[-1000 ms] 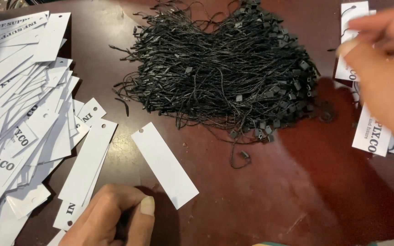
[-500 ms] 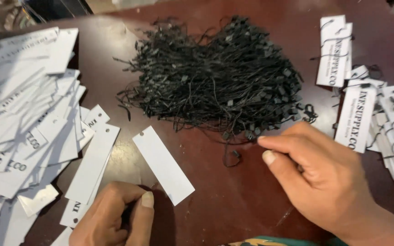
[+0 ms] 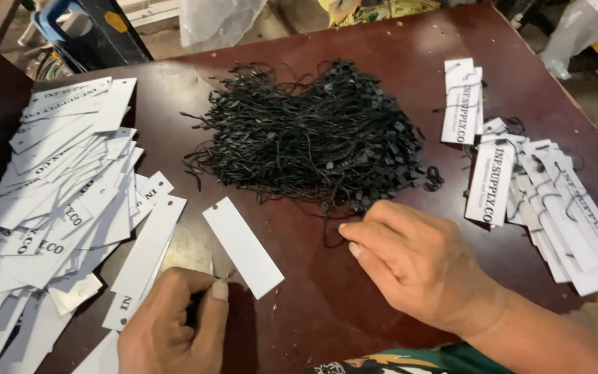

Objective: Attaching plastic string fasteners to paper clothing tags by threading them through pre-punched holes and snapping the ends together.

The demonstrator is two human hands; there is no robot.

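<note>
Two hands work over the worktop [image 3: 299, 305]: the right hand [image 3: 417, 260] has come down from the strung tags [image 3: 541, 201] to the cord pile [image 3: 313, 135], fingers loosely open and empty, while the left hand [image 3: 174, 325] stays pinched beside the blank tag [image 3: 242, 246].

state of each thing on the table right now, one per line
single white tag: flat, blank side up, apart from the piles, no cord
pile of loose white tags: spread out, overlapping, no cords
black cord heap: tangled, loose
strung tags: cords on, fanned in a stack
left hand: curled, fingertips pinched near the single tag's end
right hand: palm down, fingertips at the heap's near edge
</note>
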